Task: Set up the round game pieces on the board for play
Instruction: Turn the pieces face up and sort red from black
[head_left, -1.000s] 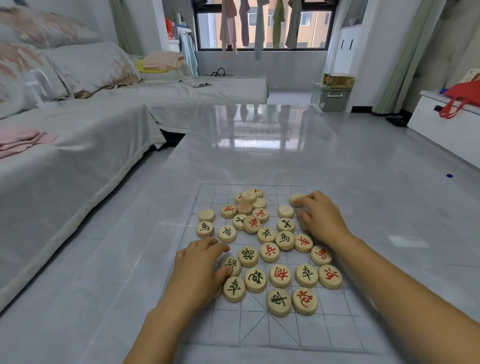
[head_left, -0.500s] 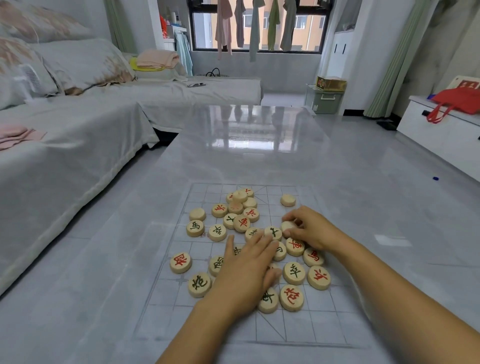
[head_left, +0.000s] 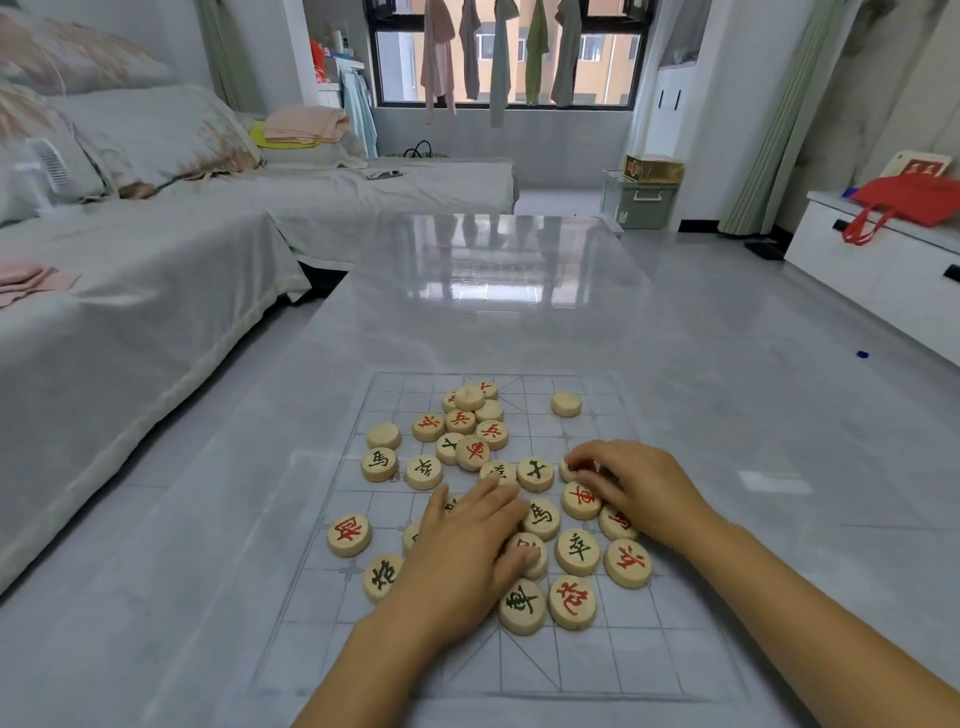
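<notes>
On the glossy grey tabletop (head_left: 498, 312) lies a thin, clear board (head_left: 322, 613) printed with a grid, and the round game pieces (head_left: 576, 552) sit heaped over its middle, not yet on their starting points. A few lie apart: a red-marked piece (head_left: 349, 534) near the left edge, a blank-faced piece (head_left: 565, 404) toward the far right.

Our left hand (head_left: 465, 558) lies flat and spread, palm down, over several pieces; we cannot tell whether it grips any. Our right hand (head_left: 641, 491) is curled, its fingertips (head_left: 576, 460) pinching a piece (head_left: 569, 469) at the heap's right side.

We judge these pieces to be light, stiff wooden discs, likely to slide easily on the slick sheet, so a light pinch across the rim with thumb and finger should serve, or a fingertip pressed on top to push. Being round and flat, they have no long axis; each lies face up or face down, and the characters point every which way. Blank ones will likely need flipping. The board's long side runs away from us.
</notes>
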